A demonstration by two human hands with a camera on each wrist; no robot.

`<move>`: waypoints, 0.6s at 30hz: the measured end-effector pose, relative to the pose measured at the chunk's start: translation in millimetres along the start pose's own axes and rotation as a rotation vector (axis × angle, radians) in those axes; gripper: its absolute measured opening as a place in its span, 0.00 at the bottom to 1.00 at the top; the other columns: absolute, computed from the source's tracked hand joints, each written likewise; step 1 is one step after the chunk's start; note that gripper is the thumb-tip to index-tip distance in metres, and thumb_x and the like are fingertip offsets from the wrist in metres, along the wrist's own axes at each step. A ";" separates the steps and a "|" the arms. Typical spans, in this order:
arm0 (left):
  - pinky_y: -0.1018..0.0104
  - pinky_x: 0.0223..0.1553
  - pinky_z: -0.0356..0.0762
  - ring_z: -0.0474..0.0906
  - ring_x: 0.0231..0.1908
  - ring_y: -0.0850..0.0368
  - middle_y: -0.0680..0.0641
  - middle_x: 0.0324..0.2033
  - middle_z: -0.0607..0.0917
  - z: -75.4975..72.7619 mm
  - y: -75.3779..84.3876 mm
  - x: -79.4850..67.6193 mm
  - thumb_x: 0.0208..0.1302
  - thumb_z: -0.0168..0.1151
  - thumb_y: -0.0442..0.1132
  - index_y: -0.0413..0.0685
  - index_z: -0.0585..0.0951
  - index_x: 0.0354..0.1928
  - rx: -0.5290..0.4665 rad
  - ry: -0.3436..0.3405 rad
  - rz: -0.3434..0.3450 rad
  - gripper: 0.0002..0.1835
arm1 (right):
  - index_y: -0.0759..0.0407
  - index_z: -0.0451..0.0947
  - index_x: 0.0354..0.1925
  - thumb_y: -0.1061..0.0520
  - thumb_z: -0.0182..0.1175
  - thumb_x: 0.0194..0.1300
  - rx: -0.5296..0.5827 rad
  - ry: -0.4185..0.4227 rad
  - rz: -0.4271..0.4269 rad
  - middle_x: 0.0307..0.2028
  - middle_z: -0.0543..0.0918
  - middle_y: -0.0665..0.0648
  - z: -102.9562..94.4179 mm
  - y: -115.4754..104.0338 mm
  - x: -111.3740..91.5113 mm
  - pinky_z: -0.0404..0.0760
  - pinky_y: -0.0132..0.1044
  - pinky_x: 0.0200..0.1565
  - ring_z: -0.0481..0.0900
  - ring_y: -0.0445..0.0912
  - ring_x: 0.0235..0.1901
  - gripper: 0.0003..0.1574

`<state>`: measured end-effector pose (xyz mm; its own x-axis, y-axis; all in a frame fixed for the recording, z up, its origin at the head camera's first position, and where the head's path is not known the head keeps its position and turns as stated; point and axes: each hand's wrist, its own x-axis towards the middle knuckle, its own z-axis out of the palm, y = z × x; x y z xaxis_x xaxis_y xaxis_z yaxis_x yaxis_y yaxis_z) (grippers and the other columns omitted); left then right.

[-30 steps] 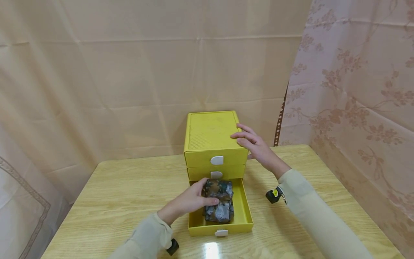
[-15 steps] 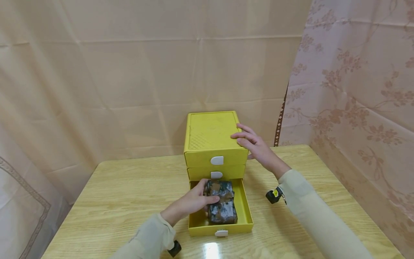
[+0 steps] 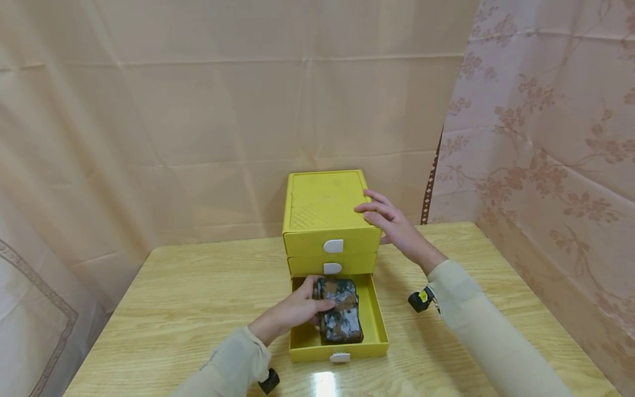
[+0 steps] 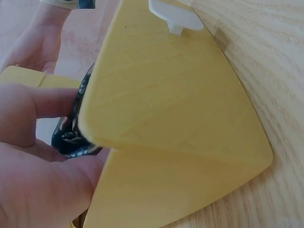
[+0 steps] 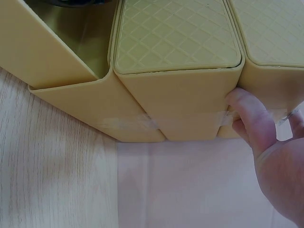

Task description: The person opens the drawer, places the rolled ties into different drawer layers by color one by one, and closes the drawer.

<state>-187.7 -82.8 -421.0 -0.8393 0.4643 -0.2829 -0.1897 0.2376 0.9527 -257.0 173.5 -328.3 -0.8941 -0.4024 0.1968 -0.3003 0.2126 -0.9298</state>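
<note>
A yellow three-tier drawer cabinet (image 3: 324,193) stands on the table with its bottom drawer (image 3: 310,353) pulled out. In that drawer lies a folded, dark camouflage-patterned bundle (image 3: 344,326). My left hand (image 3: 291,312) grips the bundle at its left side, thumb across the top; the other fingers are mostly hidden beside it. From the left wrist, the bundle (image 4: 70,137) shows partly behind the drawer's front. My right hand (image 3: 397,227) rests on the cabinet's top right edge, fingers on the top. In the right wrist view, the thumb of the right hand (image 5: 280,161) touches the cabinet's side.
The two upper drawers, with white pull tabs (image 3: 333,246), are closed. A wooden table (image 3: 213,286) extends around the cabinet. A beige curtain (image 3: 213,121) hangs behind, and a floral pink curtain (image 3: 555,149) hangs at the right. Clear tape (image 5: 130,122) runs along the cabinet's side.
My left hand has shifted slightly right, and the bundle has turned and moved a little right within the drawer. The right hand and the cabinet stay where they were.
</note>
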 end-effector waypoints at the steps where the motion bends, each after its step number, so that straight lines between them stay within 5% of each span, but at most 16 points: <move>1: 0.57 0.39 0.80 0.80 0.40 0.50 0.41 0.48 0.75 0.4 -0.2 0.4 0.66 0.60 0.40 0.42 0.53 0.67 0.006 0.007 -0.005 0.35 | 0.55 0.72 0.61 0.48 0.46 0.75 0.000 0.000 -0.001 0.73 0.47 0.44 -0.1 0.2 0.0 0.73 0.66 0.44 0.62 0.58 0.64 0.23; 9: 0.54 0.40 0.80 0.81 0.39 0.48 0.39 0.47 0.75 6.7 -5.2 0.8 0.67 0.57 0.37 0.41 0.49 0.68 -0.050 0.030 -0.035 0.35 | 0.53 0.72 0.61 0.47 0.46 0.74 0.000 0.002 0.002 0.73 0.47 0.43 -0.6 3.3 0.6 0.73 0.66 0.45 0.63 0.57 0.63 0.23; 13: 0.49 0.49 0.75 0.78 0.45 0.46 0.36 0.52 0.72 7.0 -6.9 0.1 0.68 0.57 0.38 0.41 0.47 0.70 0.000 0.044 -0.046 0.37 | 0.53 0.72 0.61 0.47 0.47 0.74 0.008 0.000 0.000 0.73 0.47 0.43 -0.5 3.8 0.6 0.73 0.66 0.45 0.62 0.57 0.63 0.23; 18: 0.39 0.63 0.53 0.49 0.67 0.36 0.28 0.68 0.47 5.8 -7.8 0.7 0.67 0.59 0.42 0.41 0.48 0.72 0.135 0.083 -0.054 0.40 | 0.53 0.72 0.61 0.47 0.46 0.74 0.011 -0.004 -0.003 0.73 0.47 0.43 -0.3 3.3 0.5 0.73 0.66 0.46 0.61 0.57 0.64 0.23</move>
<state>-183.8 -79.3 -429.2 -0.8702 0.3766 -0.3178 -0.1704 0.3751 0.9112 -258.5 174.3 -331.2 -0.8919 -0.4063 0.1986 -0.2997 0.2019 -0.9324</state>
